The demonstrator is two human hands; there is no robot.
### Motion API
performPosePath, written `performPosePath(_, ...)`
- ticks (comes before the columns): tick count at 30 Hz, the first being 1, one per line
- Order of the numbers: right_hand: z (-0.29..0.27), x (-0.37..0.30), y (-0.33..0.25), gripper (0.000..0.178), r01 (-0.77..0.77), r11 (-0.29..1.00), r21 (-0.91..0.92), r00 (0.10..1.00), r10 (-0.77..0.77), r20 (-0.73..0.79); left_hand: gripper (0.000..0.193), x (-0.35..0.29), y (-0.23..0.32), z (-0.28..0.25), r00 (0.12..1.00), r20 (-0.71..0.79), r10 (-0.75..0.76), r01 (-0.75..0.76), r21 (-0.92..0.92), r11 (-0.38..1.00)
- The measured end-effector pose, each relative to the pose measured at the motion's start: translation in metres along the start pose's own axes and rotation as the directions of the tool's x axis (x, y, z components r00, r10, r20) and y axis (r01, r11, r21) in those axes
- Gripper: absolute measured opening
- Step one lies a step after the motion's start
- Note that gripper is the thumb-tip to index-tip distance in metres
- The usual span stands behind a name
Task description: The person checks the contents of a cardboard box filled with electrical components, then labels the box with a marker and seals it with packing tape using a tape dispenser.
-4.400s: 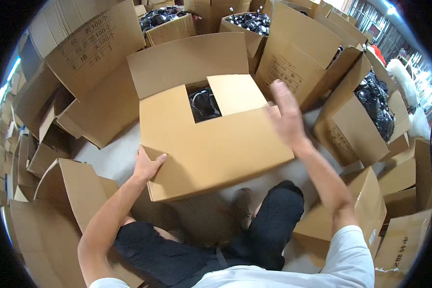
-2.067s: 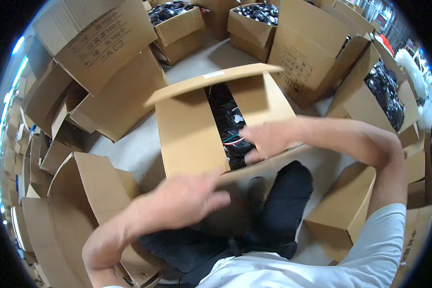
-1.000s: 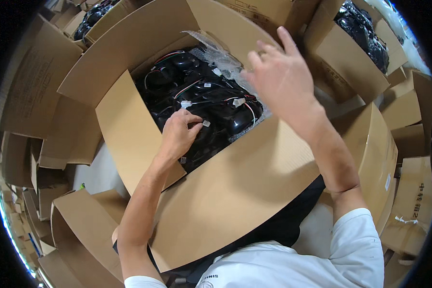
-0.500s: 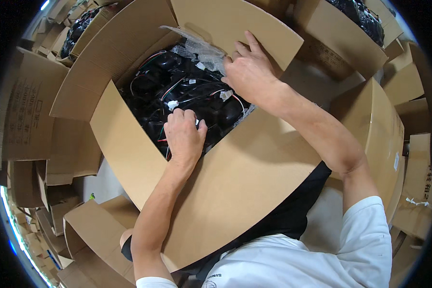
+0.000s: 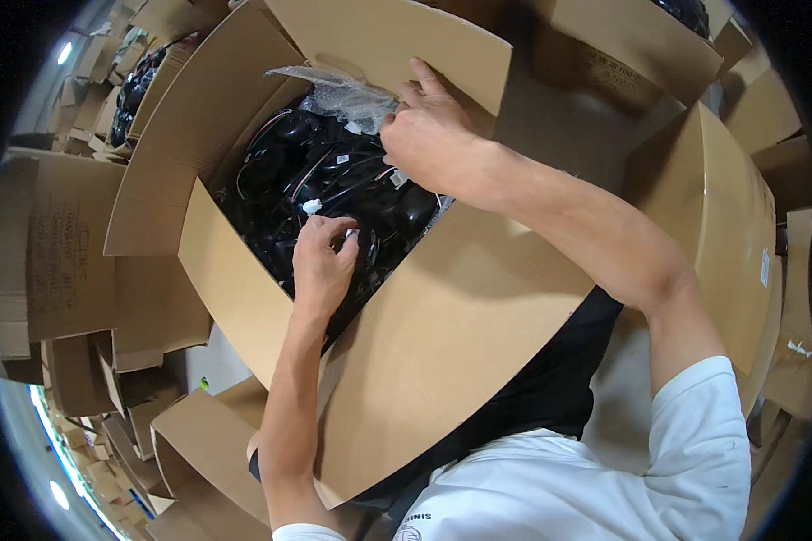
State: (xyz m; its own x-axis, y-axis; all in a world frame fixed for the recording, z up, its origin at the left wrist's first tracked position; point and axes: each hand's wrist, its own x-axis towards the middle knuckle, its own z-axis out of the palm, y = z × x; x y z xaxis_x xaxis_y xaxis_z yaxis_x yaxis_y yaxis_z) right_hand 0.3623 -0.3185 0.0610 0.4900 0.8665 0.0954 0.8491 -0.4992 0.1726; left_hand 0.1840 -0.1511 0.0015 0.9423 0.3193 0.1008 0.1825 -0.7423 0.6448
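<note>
An open cardboard box stands before me, holding black plastic-wrapped parts with thin coloured wires and white connectors. My left hand is low over these parts, its fingers curled toward the thumb around a small white piece, whose kind I cannot make out. At the far right side of the opening, my right hand grips the edge of a clear bubble wrap sheet, thumb beneath and index finger stretched toward the far flap. Its grip is partly hidden.
Other cardboard boxes surround me: a tall closed one at right, an open one at lower left, and one with marked sides at left. Black-wrapped goods fill another at far left.
The view has shifted, so the box and both hands appear farther left. My left thumb and fingers look slightly more spread around the white piece. The right hand stays at the bubble wrap.
</note>
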Motion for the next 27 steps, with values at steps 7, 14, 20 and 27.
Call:
performPosePath(7, 0.008, 0.001, -0.003, 0.018, 0.068, 0.996, 0.052, 0.996, -0.07, 0.045, 0.022, 0.056, 0.003, -0.039, 0.797, 0.589, 0.131, -0.235, 0.102, 0.967)
performPosePath(14, 0.016, -0.001, 0.003, 0.037, 0.088, 0.995, 0.039, 0.993, -0.091, 0.074, 0.017, 0.087, 0.001, -0.045, 0.637, 0.765, 0.096, -0.257, 0.094, 0.962)
performPosePath(20, 0.026, 0.001, 0.003, 0.015, 0.147, 0.986, 0.071, 0.989, -0.147, -0.008, 0.014, 0.09, 0.006, -0.045, 0.609, 0.786, 0.106, -0.254, 0.067, 0.965)
performPosePath(27, 0.025, 0.003, -0.008, 0.035, 0.113, 0.994, -0.015, 0.989, -0.111, 0.102, 0.013, 0.091, -0.005, -0.046, 0.587, 0.749, 0.308, -0.409, -0.053, 0.911)
